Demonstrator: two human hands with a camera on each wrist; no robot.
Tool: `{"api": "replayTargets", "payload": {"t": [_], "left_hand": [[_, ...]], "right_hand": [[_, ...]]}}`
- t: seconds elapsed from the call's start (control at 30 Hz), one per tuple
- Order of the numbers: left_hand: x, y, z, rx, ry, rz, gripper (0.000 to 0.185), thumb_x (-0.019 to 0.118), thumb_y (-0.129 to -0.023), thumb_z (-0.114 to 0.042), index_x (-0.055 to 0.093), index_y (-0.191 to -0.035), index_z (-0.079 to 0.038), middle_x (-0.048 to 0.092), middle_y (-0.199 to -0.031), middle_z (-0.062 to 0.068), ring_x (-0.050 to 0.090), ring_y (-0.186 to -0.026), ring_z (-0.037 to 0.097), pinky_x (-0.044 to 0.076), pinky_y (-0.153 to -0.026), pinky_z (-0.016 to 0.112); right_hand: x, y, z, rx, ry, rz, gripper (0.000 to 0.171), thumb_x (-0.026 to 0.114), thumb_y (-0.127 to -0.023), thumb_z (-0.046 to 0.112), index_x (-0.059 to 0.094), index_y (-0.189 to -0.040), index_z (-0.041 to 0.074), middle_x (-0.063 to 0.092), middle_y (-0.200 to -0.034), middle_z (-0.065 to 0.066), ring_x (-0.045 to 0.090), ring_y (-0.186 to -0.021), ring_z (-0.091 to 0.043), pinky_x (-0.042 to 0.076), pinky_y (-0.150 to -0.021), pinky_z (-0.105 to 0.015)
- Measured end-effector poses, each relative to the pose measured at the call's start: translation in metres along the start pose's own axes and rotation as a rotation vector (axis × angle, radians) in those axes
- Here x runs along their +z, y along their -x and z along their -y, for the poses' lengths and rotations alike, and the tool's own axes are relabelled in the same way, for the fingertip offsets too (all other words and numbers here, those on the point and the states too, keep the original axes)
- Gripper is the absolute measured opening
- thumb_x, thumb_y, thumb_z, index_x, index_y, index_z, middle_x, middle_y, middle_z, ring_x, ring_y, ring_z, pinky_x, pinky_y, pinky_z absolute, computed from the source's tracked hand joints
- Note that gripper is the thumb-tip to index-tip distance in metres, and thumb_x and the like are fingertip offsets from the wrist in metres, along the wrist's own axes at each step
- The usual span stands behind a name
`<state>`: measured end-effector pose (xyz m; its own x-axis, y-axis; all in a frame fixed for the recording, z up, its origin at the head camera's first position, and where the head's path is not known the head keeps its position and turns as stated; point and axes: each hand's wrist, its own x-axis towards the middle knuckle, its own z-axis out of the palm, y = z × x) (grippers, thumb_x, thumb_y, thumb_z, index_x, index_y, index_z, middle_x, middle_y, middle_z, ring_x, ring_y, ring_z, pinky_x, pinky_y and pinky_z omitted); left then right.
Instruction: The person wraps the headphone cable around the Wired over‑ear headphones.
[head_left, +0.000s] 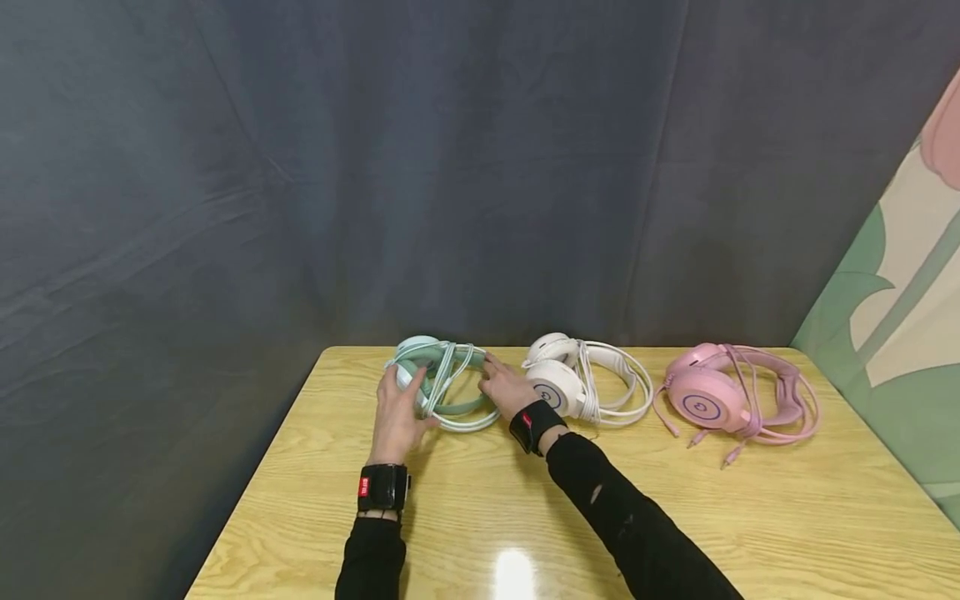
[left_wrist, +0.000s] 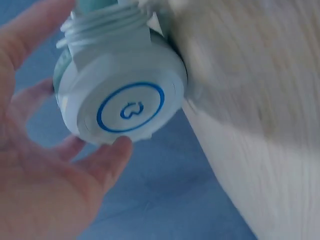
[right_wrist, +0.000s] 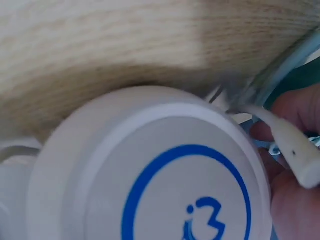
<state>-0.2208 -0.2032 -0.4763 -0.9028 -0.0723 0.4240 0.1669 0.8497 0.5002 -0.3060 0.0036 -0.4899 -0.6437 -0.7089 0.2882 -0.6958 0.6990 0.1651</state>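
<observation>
Mint-green headphones (head_left: 461, 408), their pale cable bundled round them, lie at the table's back left between both hands. My left hand (head_left: 399, 421) holds them at the ear cups; in the left wrist view its fingers curve about the pale ear cup (left_wrist: 125, 100) with the blue ring, one fingertip on its lower edge. My right hand (head_left: 510, 390) grips the headband's right end, partly hiding it. White headphones (head_left: 555, 387) sit just beside the right hand. Their ear cup (right_wrist: 165, 165) fills much of the right wrist view, a white cable plug (right_wrist: 297, 155) in front of the right fingers.
Pink headphones (head_left: 705, 400) with a bundled cable and loose plugs lie farther right on the wooden table (head_left: 465, 517). A dark grey curtain (head_left: 480, 167) hangs behind and to the left. A floral-patterned panel (head_left: 900, 333) stands at the right edge.
</observation>
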Motion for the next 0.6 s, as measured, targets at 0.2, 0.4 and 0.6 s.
{"api": "replayTargets", "payload": {"t": [0.2,0.4,0.6], "left_hand": [[0.008,-0.004,-0.001,-0.031,-0.052,-0.018,0.088,0.093,-0.059,-0.020,0.055,-0.139,-0.016,0.025,-0.152,0.026,0.025,-0.141,0.045,0.038,-0.106,0.058],[0.016,-0.003,-0.005,-0.037,-0.065,-0.050,0.088,0.092,-0.060,-0.023,0.054,-0.140,-0.017,0.026,-0.151,0.025,0.026,-0.140,0.044,0.038,-0.105,0.058],[0.018,0.001,-0.008,-0.042,-0.045,-0.072,0.088,0.092,-0.062,-0.020,0.053,-0.140,-0.017,0.026,-0.150,0.026,0.026,-0.139,0.045,0.041,-0.098,0.063]], "right_hand": [[-0.005,-0.004,0.003,-0.030,0.025,-0.026,0.023,0.069,-0.082,0.001,0.074,-0.101,0.013,0.062,-0.123,-0.014,0.054,-0.127,-0.031,0.048,-0.102,-0.038],[-0.008,0.006,0.011,0.022,-0.092,-0.084,0.025,0.069,-0.085,-0.001,0.067,-0.110,0.005,0.059,-0.115,-0.012,0.061,-0.102,-0.024,0.055,-0.080,-0.034],[-0.007,0.034,0.017,0.113,-0.292,-0.178,0.044,0.064,-0.082,-0.002,0.058,-0.126,-0.007,0.058,-0.126,-0.021,0.059,-0.117,-0.034,0.050,-0.097,-0.043]]}}
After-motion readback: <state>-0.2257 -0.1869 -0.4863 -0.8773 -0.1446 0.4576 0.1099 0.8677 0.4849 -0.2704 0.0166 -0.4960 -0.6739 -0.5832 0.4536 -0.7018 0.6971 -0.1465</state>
